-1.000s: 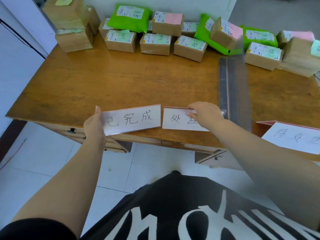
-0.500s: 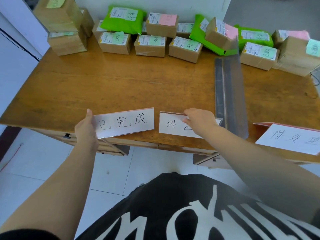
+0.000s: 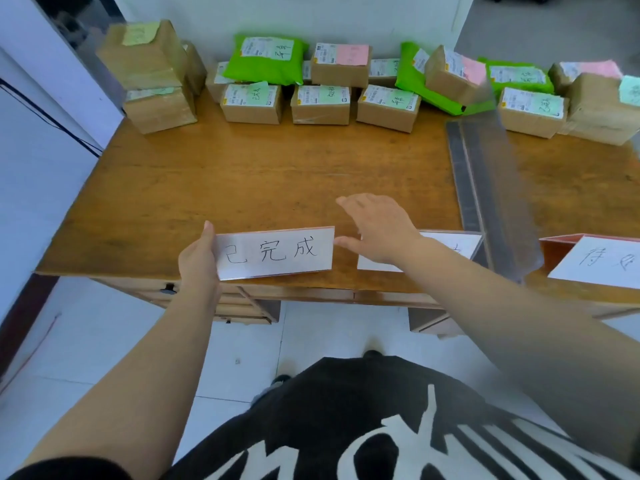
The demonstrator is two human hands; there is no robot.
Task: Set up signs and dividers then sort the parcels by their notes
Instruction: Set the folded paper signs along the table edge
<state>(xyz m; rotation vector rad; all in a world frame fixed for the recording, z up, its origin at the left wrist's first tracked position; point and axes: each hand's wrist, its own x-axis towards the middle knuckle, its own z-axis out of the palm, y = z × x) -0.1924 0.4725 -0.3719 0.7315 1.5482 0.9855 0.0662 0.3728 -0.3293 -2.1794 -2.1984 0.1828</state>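
At table (image 3: 242,188) near edge, 6 o'clock: left hand (image 3: 197,261) grips left end of sign 已完成 (image 3: 275,252), long axis running 9-to-3. Right hand (image 3: 377,230) open, fingers spread, hovering at sign's 3 o'clock end, over second sign (image 3: 450,245). Parcels (image 3: 320,103) wait at 12.

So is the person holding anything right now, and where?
Yes: the left hand grips the left end of the left sign. The right hand is open above the desk and holds nothing.
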